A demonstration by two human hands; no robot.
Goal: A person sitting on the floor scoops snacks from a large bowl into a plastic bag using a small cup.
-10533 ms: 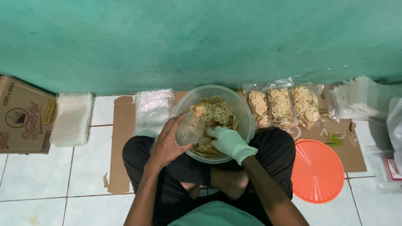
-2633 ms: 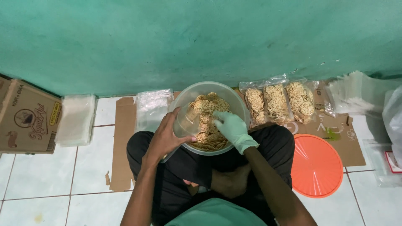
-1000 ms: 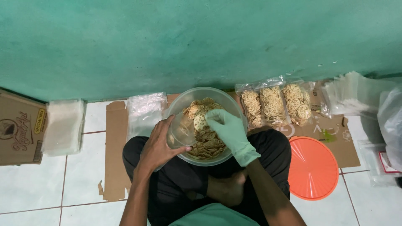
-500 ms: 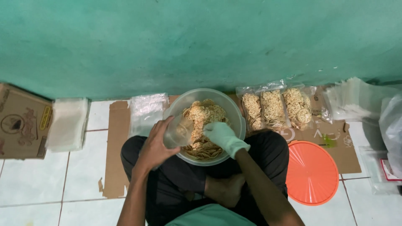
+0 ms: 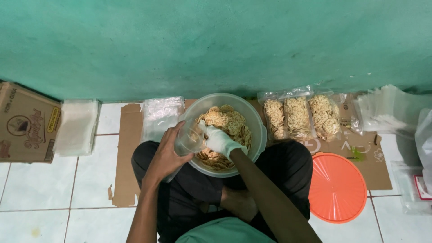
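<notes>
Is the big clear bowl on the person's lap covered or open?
Open. The bowl shows its crackers uncovered, the gloved right hand reaches inside, and the orange lid lies on the floor.

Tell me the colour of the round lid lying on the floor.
Orange: the round ribbed plastic lid, seen in the head view.

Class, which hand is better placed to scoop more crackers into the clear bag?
Right: the gloved right hand is already in the bowl among the crackers; the bare left hand holds the clear bag open.

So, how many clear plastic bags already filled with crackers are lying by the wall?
3, side by side on the cardboard: left bag, middle bag, right bag. None seems hidden.
</notes>
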